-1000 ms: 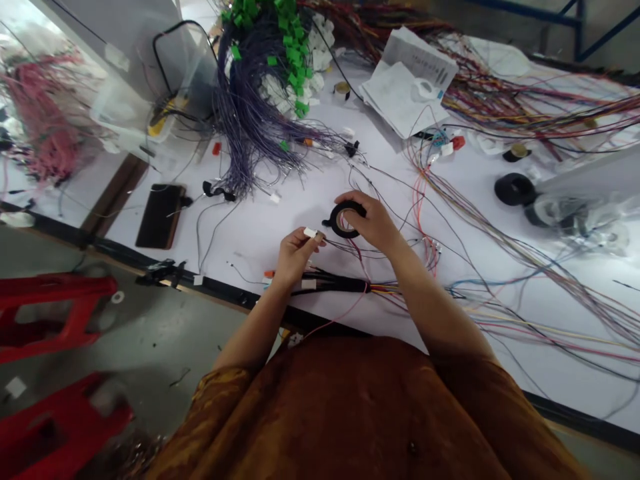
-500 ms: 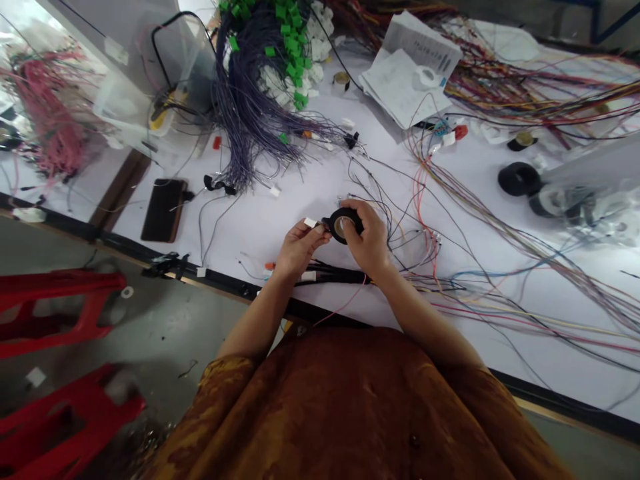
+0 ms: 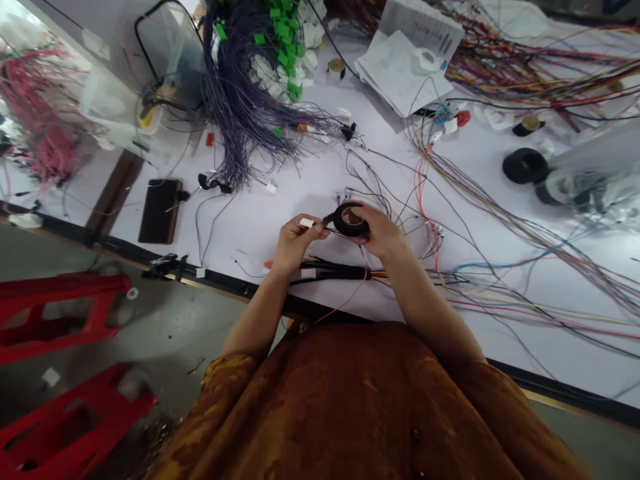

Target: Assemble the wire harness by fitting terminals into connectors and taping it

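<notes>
My left hand (image 3: pixel 297 243) pinches a small white connector (image 3: pixel 307 223) between thumb and fingers, with thin wires running from it. My right hand (image 3: pixel 377 230) grips a roll of black electrical tape (image 3: pixel 350 220) by its rim. A short loose end of tape (image 3: pixel 328 218) reaches from the roll towards the fingers of my left hand. Just below both hands, a black-wrapped wire harness (image 3: pixel 333 273) lies on the white table, with coloured wires fanning out to its right.
Thin wires cross the white table (image 3: pixel 240 237) all around. A purple wire bundle (image 3: pixel 235 113) with green connectors, papers (image 3: pixel 400 67), a black phone (image 3: pixel 160 211) and a plastic bin (image 3: pixel 165 73) lie beyond. Red stools (image 3: pixel 65 313) stand on the floor at left.
My hands have come closer together than a second ago, with the tape roll now next to the white connector. The view has shifted slightly, moving the table contents up and left.
</notes>
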Tool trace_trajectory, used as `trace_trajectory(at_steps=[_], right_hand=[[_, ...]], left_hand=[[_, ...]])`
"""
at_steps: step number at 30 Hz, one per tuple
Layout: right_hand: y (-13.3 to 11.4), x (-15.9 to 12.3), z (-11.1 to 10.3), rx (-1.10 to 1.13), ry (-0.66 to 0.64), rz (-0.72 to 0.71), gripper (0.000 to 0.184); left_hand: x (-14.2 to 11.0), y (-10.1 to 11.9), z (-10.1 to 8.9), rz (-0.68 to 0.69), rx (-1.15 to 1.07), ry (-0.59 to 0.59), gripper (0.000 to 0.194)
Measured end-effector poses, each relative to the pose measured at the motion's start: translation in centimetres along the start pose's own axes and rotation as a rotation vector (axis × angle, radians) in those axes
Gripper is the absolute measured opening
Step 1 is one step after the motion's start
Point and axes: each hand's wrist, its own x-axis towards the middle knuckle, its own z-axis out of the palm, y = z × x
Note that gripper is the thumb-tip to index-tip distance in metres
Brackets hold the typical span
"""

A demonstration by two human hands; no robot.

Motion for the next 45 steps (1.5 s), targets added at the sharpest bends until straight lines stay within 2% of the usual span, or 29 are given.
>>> trace_trajectory(at_steps=[4,8,13,18,20,24,26,28,30,32,35,37,38,40,41,43,45], right_hand=[[-0.1,0.5,-0.1,0.004,0.048,-0.009,0.014],[-0.2,0.6,0.4,-0.069,0.065,-0.037,0.020],[-0.4,0.9,1.0,-0.133,0.023,-0.070,0.021],[-0.6,0.5,1.0,-0.252,-0.011,-0.113,0.025],[-0.2,-0.8,1.4,-0.376,0.009,-0.224,0.027],[3.0,-5.1,2.7,-0.773,0.022,-0.592,0.035],[4.7,-6.6,3.0,-0.934,-0.068,-0.651,0.035],[5.4,-6.9,2.9,-0.912,-0.117,-0.681,0.024],[4.7,-5.7,2.4,-0.708,-0.024,-0.629,0.018],[3.1,-3.5,2.0,-0.437,0.071,-0.386,0.022],[0.8,0.0,1.6,-0.131,-0.045,0.070,0.016],[0.2,1.2,1.3,-0.023,-0.062,0.169,0.012],[0.3,1.1,1.0,0.016,-0.020,0.148,0.011],[1.2,-0.3,0.5,0.032,0.090,0.017,0.006],[1.9,-1.6,0.2,-0.016,0.127,-0.083,0.015],[3.5,-4.7,-0.2,-0.266,0.125,-0.314,0.035],[4.8,-7.4,-0.1,-0.581,0.024,-0.503,0.041]], left_hand=[[0.2,0.1,-0.7,-0.054,-0.113,-0.049,0.029],[0.3,0.2,-0.9,-0.016,-0.020,-0.009,0.032],[0.7,0.9,-0.9,0.018,0.086,0.067,0.029],[1.0,1.8,-0.9,-0.036,0.115,0.022,0.027],[1.1,2.0,-0.9,-0.058,0.115,0.025,0.026],[1.3,2.5,-0.9,-0.118,0.123,0.069,0.027],[1.1,2.8,-0.8,-0.154,0.134,0.072,0.028],[0.6,3.1,-0.4,-0.150,0.143,0.077,0.031],[-0.1,3.4,0.2,-0.087,0.170,0.070,0.032],[-1.1,3.7,1.0,0.017,0.227,0.053,0.031],[-2.2,3.7,1.8,0.139,0.315,0.051,0.028],[-2.4,3.4,1.8,0.165,0.323,0.061,0.026],[-2.4,3.2,1.6,0.168,0.313,0.068,0.026],[-2.0,2.7,1.1,0.171,0.293,0.102,0.025],[-1.8,2.6,0.9,0.169,0.287,0.124,0.025],[-1.5,2.5,0.7,0.146,0.289,0.151,0.027],[-1.3,2.7,0.8,0.106,0.291,0.141,0.030]])
